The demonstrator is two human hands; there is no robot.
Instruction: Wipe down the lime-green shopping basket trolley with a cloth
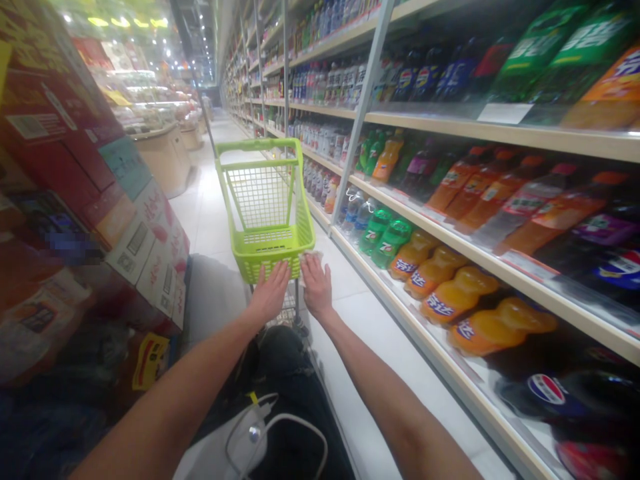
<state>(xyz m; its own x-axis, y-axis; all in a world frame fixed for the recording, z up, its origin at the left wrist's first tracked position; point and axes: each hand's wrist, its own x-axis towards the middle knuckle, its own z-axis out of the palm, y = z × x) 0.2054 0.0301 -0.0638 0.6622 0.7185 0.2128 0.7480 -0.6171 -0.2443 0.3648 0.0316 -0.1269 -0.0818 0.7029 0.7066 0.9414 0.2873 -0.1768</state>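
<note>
In front of me stands a lime-green shopping basket [273, 239] on a trolley frame. The stretched fingers of my left hand [271, 293] lie on the outside of its near wall. My right hand [317, 283] is at the near right corner. A pale cloth or tissue [315, 257] shows under and around its fingertips, pressed toward the basket edge. Most of that cloth is hidden by the hand. The basket's inside looks bare through the mesh.
On the right, shelves [400, 193] hold many drink bottles, including orange soda bottles [443, 293] lying on the bottom level. Stacked cartons [145, 253] line the left side. A pale tiled aisle [215, 127] runs ahead. A white device with a cable [240, 437] hangs at my front.
</note>
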